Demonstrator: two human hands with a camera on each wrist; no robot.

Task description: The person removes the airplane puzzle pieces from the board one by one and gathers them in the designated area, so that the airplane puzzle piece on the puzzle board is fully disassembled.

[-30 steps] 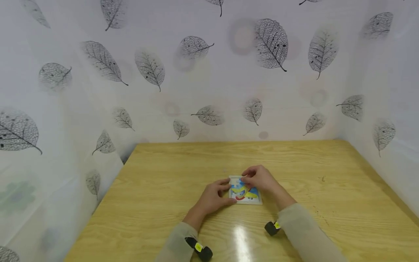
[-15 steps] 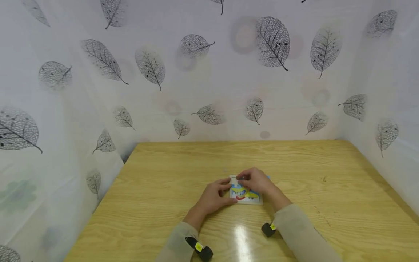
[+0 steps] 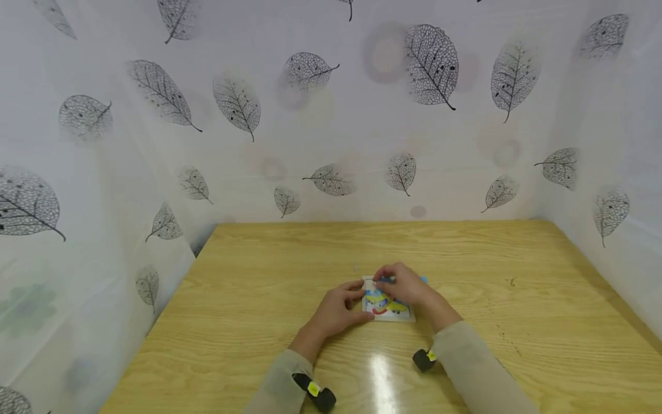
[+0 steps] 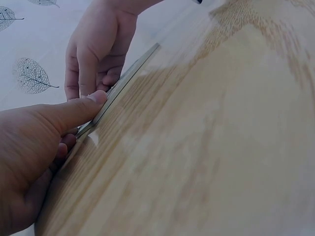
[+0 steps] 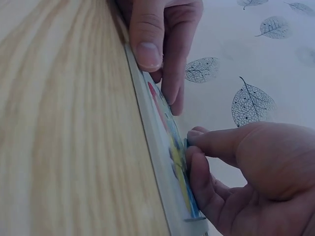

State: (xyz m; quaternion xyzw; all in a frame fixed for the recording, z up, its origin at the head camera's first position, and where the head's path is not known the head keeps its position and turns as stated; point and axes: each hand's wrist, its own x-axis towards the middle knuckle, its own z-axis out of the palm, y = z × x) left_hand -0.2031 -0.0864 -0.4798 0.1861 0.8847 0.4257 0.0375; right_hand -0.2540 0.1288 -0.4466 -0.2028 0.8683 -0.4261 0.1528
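Note:
A small jigsaw puzzle (image 3: 395, 309) with a yellow, red and blue picture lies in a pale frame on the table. My left hand (image 3: 336, 310) grips the frame's left side, thumb at the near corner and fingers along the far part. Over the far left of the puzzle, my right hand (image 3: 405, 283) pinches a blue puzzle piece (image 5: 186, 143) between thumb and fingertips. Bare pale backing shows beside those fingertips. The right hand hides much of the puzzle's far side. A bit of blue (image 3: 424, 280) shows just past the right hand's knuckles.
The wooden table (image 3: 258, 270) reaches back to a pale, leaf-printed curtain (image 3: 341, 115), which also hangs at both sides. Black wrist cameras (image 3: 323, 399) are strapped at both sleeves, close over the tabletop.
My right hand has shifted slightly left over the puzzle with the piece between its fingers. The bit of blue past its knuckles has come into sight. My left hand stays in place.

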